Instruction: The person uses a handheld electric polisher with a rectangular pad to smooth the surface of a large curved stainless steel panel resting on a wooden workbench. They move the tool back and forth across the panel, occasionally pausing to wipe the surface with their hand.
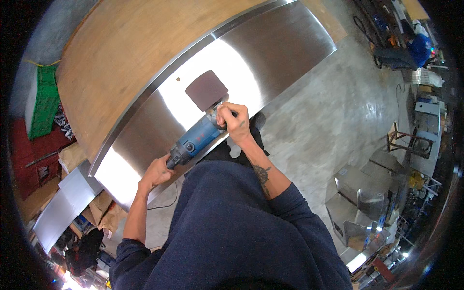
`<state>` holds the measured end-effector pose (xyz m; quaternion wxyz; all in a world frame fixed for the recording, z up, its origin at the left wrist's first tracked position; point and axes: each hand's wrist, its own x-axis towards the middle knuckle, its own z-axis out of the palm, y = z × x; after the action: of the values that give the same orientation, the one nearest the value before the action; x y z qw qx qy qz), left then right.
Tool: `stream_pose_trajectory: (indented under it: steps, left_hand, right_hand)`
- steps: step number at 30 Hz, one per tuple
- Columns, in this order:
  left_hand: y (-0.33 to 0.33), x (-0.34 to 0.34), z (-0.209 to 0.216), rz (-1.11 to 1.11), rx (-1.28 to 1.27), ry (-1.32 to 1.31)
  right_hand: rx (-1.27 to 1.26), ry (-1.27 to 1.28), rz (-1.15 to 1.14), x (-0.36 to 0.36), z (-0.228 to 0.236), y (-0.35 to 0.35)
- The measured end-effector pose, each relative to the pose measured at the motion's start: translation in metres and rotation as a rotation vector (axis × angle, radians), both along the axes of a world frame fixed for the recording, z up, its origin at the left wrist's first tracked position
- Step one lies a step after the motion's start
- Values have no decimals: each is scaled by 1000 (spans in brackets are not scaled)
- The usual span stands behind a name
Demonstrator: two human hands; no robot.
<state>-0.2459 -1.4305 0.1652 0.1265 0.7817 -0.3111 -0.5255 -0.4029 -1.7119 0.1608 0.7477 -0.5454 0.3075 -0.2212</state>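
A blue drum sander (197,137) is in both of my hands, held above a long shiny metal sheet (285,53). Its wide brown abrasive drum (207,90) is over the sheet's brightly lit middle; whether it touches the metal I cannot tell. My left hand (157,172) wraps round the dark rear end of the tool. Close behind the drum, my right hand (235,122) is closed on the front handle. A raised lip (145,92) runs along the sheet's far edge, and a small round hole is near the drum.
The sheet lies on a large wooden tabletop (116,48). A thin cable (169,205) hangs beside my left leg. At far left stands a green crate (43,101) above leaning metal sheets (67,203). Metal panels (360,193) and a small stool-like frame (408,140) stand to the right.
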Motion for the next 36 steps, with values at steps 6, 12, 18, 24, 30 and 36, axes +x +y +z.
stream_pose_trajectory:
  steps: [6,12,18,24,30,36]
  left_hand:
    - [-55,-12,-6,5,-3,5]
    - [-109,-28,2,21,54,47]
    - [-153,-37,3,38,54,41]
    - [-196,-45,2,0,33,-14]
    - [-258,-45,2,-65,41,17]
    - [-317,-52,-6,-111,18,-28]
  right_hand:
    - [-26,-6,19,-13,1,-57]
    - [-59,-32,83,-31,4,-108]
    - [-7,25,66,-38,10,-148]
    - [-8,21,59,-49,10,-194]
    - [-10,-2,-8,-60,14,-249]
    - [-18,-8,-80,-71,16,-309]
